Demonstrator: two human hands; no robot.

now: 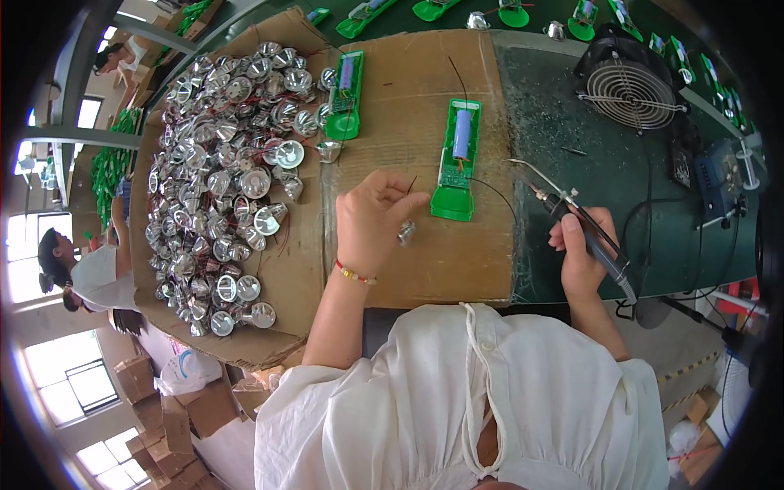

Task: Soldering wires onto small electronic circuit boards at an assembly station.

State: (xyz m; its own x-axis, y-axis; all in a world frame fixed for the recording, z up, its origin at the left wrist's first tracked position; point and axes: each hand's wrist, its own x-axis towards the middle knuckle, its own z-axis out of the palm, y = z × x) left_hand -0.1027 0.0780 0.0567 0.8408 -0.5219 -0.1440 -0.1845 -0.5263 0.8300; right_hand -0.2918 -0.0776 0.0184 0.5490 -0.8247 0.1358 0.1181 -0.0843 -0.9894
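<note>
My left hand (376, 214) is closed in a pinch over the cardboard. A thin dark wire tip pokes up from its fingertips, and a small silver lamp reflector (406, 233), slightly blurred, hangs just below them. My right hand (581, 251) grips a soldering iron (590, 245) with a curved metal feed tube, its tip pointing up and left. Between the hands lies an open green flashlight housing (452, 204) with a blue cylindrical battery (462, 135), a small circuit board (454, 178) and loose dark wires. Neither hand touches this housing.
A large cardboard box (306, 322) heaped with silver reflectors stands at left. Another green housing (344, 122) lies beside it. A fan with a round wire grille (630, 94) and a blue soldering station (723, 184) sit at right. More green housings line the far side; other people are at left.
</note>
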